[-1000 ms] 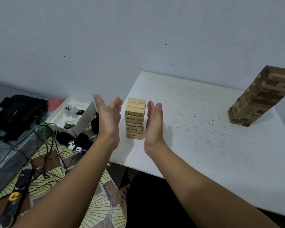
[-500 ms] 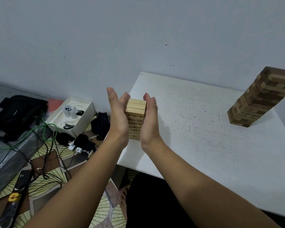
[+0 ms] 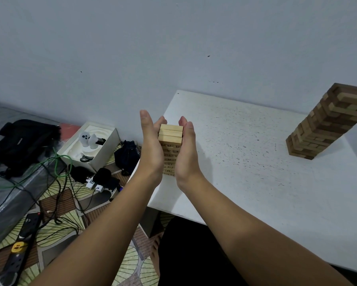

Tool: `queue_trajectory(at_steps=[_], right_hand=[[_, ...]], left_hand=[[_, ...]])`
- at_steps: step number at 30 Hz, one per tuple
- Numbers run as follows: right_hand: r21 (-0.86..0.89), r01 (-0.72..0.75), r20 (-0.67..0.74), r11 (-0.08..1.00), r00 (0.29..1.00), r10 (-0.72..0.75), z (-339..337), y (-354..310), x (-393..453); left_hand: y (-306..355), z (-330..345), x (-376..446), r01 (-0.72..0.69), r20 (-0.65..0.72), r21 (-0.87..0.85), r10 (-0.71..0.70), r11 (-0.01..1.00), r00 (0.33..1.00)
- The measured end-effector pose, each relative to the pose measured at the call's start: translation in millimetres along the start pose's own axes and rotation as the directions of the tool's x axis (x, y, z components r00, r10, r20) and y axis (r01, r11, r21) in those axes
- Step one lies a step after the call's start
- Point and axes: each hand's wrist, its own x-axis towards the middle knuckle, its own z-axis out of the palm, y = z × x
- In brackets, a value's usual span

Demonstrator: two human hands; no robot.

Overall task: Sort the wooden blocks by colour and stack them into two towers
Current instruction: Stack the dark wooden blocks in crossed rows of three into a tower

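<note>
Head view: a white, speckled surface [image 3: 245, 162] stands against a pale wall. Near its left edge stands a light wooden tower [image 3: 170, 148], upright, three pale blocks side by side forming its top layer, small printed marks on the block ends lower down. Left hand [image 3: 150, 149] lies flat against the tower's left side, fingers straight and pointing away from the camera, thumb raised. Right hand [image 3: 187, 150] lies flat against the tower's right side, fingers straight too. Both palms touch the stack; no finger curls round any block, so each grip is wide open and merely presses. The tower's base rests on the surface between the two wrists. Toward the right edge of the surface, well apart from the hands, a second tower [image 3: 326, 122] mixes dark and light blocks in crossed layers; it looks tilted rightward, though that may be the wide lens. On the floor left of the surface: an open white box [image 3: 109, 142] holding a white controller [image 3: 87, 139], a black bag [image 3: 23, 139], a green cable [image 3: 56, 164], black cables, a black power strip [image 3: 22, 247] with a yellow plug, a dark pouch [image 3: 127, 154]. Patterned mat underfoot; a bare foot [image 3: 155, 250] shows below the surface edge.
</note>
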Motion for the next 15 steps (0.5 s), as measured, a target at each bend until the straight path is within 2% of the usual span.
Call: queue_trajectory(at_steps=[7,11,15], right_hand=[[0.086,0.0,0.017,0.996,1.0,-0.001,-6.6,-0.9,-13.1],[0.085,0.023,0.004,0.996,1.0,-0.023,-7.5,12.3,-11.7],[0.062,0.033,-0.018,0.998,0.999,-0.031,-0.2,15.1,-13.2]], left_hand=[[-3.7,-9.0,3.8,0.019,0.072,-0.059,-0.015,0.998,0.997],[-7.6,-7.7,-3.3,0.004,0.141,-0.046,0.002,0.999,0.99],[-6.8,-6.4,-5.4,-0.007,0.139,-0.062,0.016,0.998,0.99]])
